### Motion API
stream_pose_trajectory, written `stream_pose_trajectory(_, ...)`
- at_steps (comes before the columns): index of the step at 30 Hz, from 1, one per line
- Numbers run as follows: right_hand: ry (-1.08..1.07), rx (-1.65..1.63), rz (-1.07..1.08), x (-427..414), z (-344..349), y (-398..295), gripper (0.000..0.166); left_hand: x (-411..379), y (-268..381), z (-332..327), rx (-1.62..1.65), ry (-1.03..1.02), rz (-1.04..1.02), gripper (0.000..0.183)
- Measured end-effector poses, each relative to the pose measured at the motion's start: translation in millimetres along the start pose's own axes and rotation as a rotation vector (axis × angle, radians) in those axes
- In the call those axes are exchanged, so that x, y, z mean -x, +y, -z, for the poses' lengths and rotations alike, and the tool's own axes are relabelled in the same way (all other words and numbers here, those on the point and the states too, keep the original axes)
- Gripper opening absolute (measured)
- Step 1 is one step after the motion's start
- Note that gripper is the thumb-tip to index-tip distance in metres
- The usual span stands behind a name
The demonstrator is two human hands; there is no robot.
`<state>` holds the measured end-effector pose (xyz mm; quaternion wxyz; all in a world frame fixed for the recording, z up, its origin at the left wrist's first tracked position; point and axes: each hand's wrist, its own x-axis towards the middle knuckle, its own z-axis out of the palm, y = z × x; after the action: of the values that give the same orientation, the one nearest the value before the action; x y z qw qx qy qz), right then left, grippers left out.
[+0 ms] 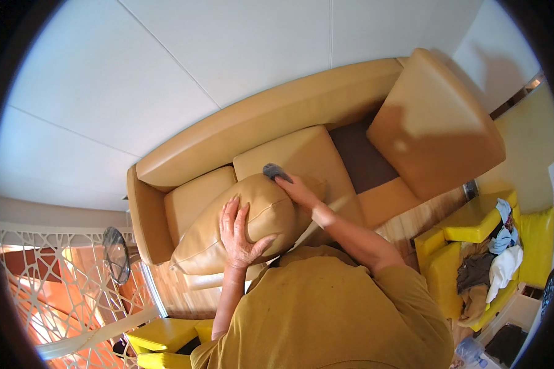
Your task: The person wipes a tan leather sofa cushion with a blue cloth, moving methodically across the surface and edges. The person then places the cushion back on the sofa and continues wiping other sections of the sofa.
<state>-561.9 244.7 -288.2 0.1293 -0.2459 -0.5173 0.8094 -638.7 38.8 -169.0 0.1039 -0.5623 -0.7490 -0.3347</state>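
Observation:
A plump tan leather-like cushion with seams is held up close before me, over the seat of a tan sofa. My left hand lies on the cushion with its fingers spread, pressing its surface. In my right hand is a dark grey cloth, bunched at the fingertips by the cushion's upper edge. The underside of the cushion is hidden.
One seat cushion leans upright at the sofa's right end, beside a bare dark seat base. Yellow seats with piled clothes stand at right. A fan and a lattice screen are at left.

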Motion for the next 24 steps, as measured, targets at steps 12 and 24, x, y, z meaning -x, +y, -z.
stream_pose_trajectory(12, 0.125, -0.11, 0.209, 92.2, -22.8, -38.7, 0.042, -13.9, -5.3, -3.0, -0.024, -0.01, -0.019, 0.091)
stream_pose_trajectory(24, 0.165, -0.098, -0.026, 23.3, -1.2, -36.7, 0.043, -22.9, 3.0, -18.3, 0.004, -0.026, -0.013, 0.088)
